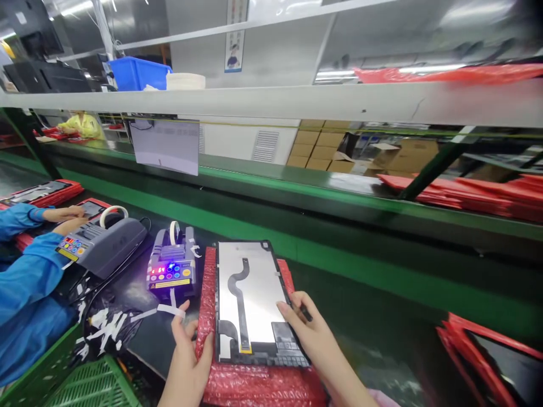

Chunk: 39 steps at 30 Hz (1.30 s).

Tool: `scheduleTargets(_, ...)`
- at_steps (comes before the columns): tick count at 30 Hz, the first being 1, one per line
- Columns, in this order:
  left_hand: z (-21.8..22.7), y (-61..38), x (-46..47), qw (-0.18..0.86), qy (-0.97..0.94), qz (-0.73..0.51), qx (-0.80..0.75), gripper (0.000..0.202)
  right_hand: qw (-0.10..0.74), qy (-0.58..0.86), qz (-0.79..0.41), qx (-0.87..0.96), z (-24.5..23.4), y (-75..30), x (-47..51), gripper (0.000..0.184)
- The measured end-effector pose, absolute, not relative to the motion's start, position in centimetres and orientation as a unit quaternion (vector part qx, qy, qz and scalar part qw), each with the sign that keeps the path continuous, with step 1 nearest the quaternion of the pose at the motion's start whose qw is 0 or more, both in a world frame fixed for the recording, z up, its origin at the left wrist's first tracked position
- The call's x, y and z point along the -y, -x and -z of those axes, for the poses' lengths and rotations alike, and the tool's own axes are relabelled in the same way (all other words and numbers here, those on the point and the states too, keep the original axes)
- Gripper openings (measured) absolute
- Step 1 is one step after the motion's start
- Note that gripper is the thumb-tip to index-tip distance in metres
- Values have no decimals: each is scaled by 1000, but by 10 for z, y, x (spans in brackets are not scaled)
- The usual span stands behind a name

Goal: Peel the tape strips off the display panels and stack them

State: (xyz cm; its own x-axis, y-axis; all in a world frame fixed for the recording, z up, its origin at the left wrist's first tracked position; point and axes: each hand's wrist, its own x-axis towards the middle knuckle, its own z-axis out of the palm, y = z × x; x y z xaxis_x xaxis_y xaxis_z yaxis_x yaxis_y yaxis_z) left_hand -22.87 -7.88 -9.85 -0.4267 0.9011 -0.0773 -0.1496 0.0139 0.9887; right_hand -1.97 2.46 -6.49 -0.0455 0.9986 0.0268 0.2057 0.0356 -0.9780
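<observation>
A tablet's open back assembly (261,288), with a silvery plate and a dark flex cable (238,288), lies on red bubble-wrap pouches (263,384). To its left is my left hand (186,353), thumb spread from the index finger, whose tip meets a white strip of tape (169,310). How the strip is gripped is partly hidden. My right hand (311,328) rests its thumb on the tablet's right edge. Its curled fingers hold a small dark stick-like tool (305,312), mostly hidden. Behind my left hand stands a lit tape dispenser (172,263).
A co-worker's blue sleeves (29,282) and a second tape dispenser (104,246) are at left. Tape scraps (106,328) lie above a green basket (93,384). At right is another red-wrapped tablet (504,362). A shelf (271,104) crosses above the bench.
</observation>
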Motion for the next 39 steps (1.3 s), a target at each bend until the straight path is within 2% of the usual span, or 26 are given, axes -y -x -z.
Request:
scheduleTargets(6, 89, 227, 88, 415, -340, -608, -585, 66, 387, 539, -444, 602, 86, 28, -34, 62)
scheduleTargets(10, 88, 228, 95, 359, -406, -562, -625, 61, 370, 543, -437, 615, 73, 22, -27, 55)
scheduleTargets(14, 93, 236, 98, 370, -405, -548, -631, 55, 395, 549, -420, 605, 56, 20, -19, 52)
scheduleTargets(18, 105, 238, 95, 385, -371, -598, -597, 67, 380, 554, -387, 631, 54, 29, -15, 50)
scheduleTargets(22, 119, 226, 88, 439, -314, -642, -544, 78, 258, 597, -286, 704, 52, 22, -9, 42)
scheduleTargets(24, 123, 222, 87, 483, -286, -647, -516, 90, 239, 643, -218, 694, 47, 2, -6, 41)
scheduleTargets(27, 125, 229, 84, 521, -233, -656, -493, 100, 344, 670, -217, 621, 41, -43, 0, 46)
scheduleTargets(31, 123, 246, 71, 489, -223, -660, -525, 94, 485, 629, -347, 499, 54, -97, 10, 65)
scheduleTargets(35, 122, 242, 62, 463, -259, -636, -560, 91, 502, 658, -376, 416, 86, -123, 20, 68)
scheduleTargets(39, 122, 229, 67, 447, -295, -616, -578, 97, 473, 687, -326, 445, 113, -138, 33, 57)
